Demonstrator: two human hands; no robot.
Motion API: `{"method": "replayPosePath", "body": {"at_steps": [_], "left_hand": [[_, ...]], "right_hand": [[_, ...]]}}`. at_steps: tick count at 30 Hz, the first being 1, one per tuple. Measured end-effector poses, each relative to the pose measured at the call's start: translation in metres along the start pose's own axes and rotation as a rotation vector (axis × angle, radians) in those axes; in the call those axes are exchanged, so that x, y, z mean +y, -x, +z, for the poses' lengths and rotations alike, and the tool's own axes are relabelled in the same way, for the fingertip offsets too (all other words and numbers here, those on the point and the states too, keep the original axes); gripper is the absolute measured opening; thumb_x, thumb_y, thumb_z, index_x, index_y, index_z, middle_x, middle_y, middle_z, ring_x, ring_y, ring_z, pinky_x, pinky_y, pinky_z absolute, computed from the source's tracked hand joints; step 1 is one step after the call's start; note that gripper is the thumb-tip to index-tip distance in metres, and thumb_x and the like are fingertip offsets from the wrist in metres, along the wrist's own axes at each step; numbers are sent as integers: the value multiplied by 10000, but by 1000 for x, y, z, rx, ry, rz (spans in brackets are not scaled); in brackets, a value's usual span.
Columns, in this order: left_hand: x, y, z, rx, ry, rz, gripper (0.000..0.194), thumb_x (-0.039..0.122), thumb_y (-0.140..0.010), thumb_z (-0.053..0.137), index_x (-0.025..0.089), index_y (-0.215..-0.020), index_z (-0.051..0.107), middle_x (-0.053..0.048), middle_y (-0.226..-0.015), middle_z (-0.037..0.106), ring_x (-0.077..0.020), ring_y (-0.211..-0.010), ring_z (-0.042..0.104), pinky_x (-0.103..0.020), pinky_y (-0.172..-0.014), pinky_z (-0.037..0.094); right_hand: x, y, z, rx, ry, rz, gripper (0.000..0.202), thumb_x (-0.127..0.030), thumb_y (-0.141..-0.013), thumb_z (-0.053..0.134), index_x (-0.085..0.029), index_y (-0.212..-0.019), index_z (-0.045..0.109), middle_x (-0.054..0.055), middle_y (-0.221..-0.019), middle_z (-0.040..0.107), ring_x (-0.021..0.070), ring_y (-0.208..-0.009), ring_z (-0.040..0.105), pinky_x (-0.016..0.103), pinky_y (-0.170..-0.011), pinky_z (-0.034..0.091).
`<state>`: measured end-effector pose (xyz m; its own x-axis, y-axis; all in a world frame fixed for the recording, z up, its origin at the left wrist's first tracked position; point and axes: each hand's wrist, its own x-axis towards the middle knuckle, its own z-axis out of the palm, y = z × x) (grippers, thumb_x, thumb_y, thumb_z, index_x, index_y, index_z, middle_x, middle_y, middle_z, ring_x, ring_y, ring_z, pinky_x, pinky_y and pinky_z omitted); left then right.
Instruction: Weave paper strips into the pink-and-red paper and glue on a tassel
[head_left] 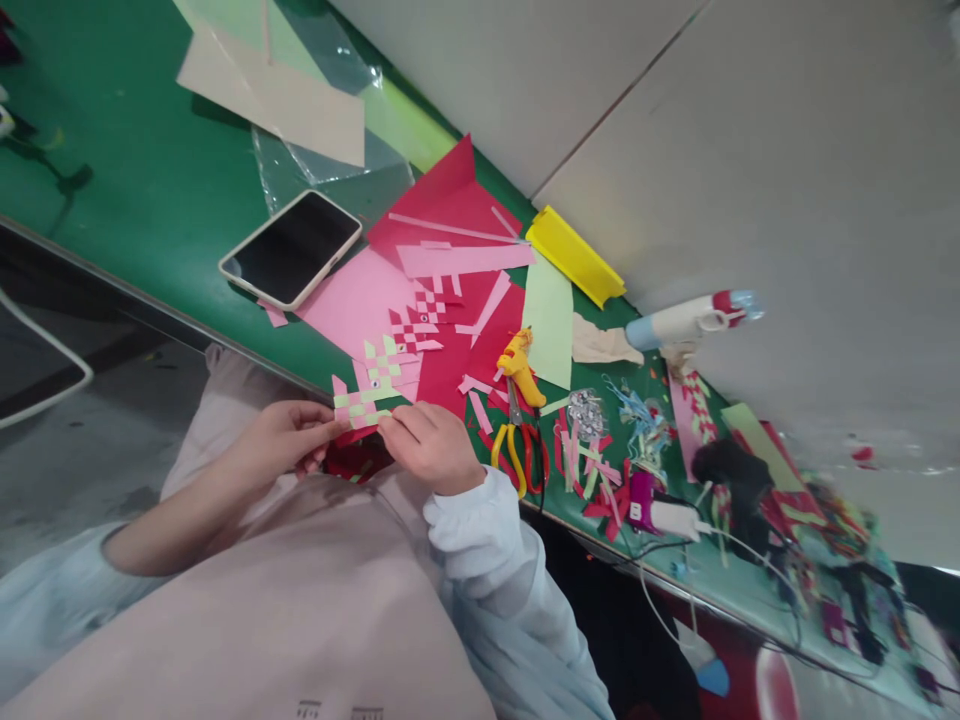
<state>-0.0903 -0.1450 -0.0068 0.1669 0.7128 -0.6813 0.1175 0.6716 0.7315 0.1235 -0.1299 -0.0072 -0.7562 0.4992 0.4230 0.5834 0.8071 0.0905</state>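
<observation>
Both hands meet at the near edge of a green work table (pixel 150 200), the left hand (pixel 281 435) and right hand (pixel 427 445) each pinched closed on an end of a small woven piece of pale green and pink paper strips (pixel 367 395), which is held just above the table lip and over the person's lap. The fingers of both hands are curled tight on the paper; nothing else is in either grip. The weave looks loose at its ends, and a pull from either side could slide strips out or tear them; held this far out over the edge, anything that slips free would likely drop into the lap or to the floor. Just beyond the hands lie a second woven piece in red and pink paper (pixel 420 315), loose pink paper strips (pixel 465 258) and red and pink paper sheets (pixel 360 300). To the right, close by, rest yellow-handled scissors (pixel 514 445) and a yellow glue gun (pixel 520 365), near enough that a sweeping right wrist might catch them. A white-framed smartphone (pixel 291 248) lies near the table edge on the left, with cream paper sheets (pixel 285 90) and clear plastic beyond. Open green surface remains at far left; the right end is crowded with scraps, cables and a white charger plug (pixel 673 518).
</observation>
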Motion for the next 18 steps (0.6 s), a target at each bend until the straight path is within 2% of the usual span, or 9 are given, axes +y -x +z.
{"method": "replayPosePath", "body": {"at_steps": [3, 7, 11, 15, 18], "left_hand": [[-1, 0, -6, 0, -53, 38, 393, 547, -667, 713, 180, -688, 573, 74, -441, 456, -81, -409, 412, -213, -418, 316], [1, -1, -21, 43, -140, 109, 380, 543, -768, 655, 185, -694, 551, 77, -446, 446, -87, -430, 399, -223, -444, 304], [9, -3, -33, 114, -253, 137, 405, 577, -788, 605, 192, -681, 539, 76, -437, 448, -97, -416, 395, -229, -457, 303], [15, -3, -37, 142, -294, 137, 437, 621, -757, 592, 197, -658, 544, 75, -417, 438, -106, -401, 384, -231, -463, 299], [11, -4, -37, 130, -325, 135, 456, 646, -750, 591, 194, -690, 573, 76, -412, 435, -111, -399, 386, -226, -462, 296]], "right_hand": [[4, -4, -14, -13, -69, 76, 170, -201, -973, 553, -161, -889, 696, 48, -825, 672, 164, -726, 544, 303, -673, 434], [22, -13, -44, -258, -166, 155, 216, -235, -992, 511, -153, -899, 687, 67, -849, 672, 184, -776, 578, 316, -727, 457], [58, -26, -65, -442, -269, 276, 138, -228, -960, 576, -142, -943, 683, 70, -885, 690, 190, -832, 620, 308, -770, 464], [106, -44, -62, -492, -373, 516, 116, -199, -930, 598, -150, -952, 701, 65, -922, 727, 174, -840, 651, 286, -762, 463], [137, -58, -48, -568, -303, 707, 153, -236, -933, 586, -161, -985, 708, 79, -1011, 746, 199, -914, 668, 304, -795, 467]]}}
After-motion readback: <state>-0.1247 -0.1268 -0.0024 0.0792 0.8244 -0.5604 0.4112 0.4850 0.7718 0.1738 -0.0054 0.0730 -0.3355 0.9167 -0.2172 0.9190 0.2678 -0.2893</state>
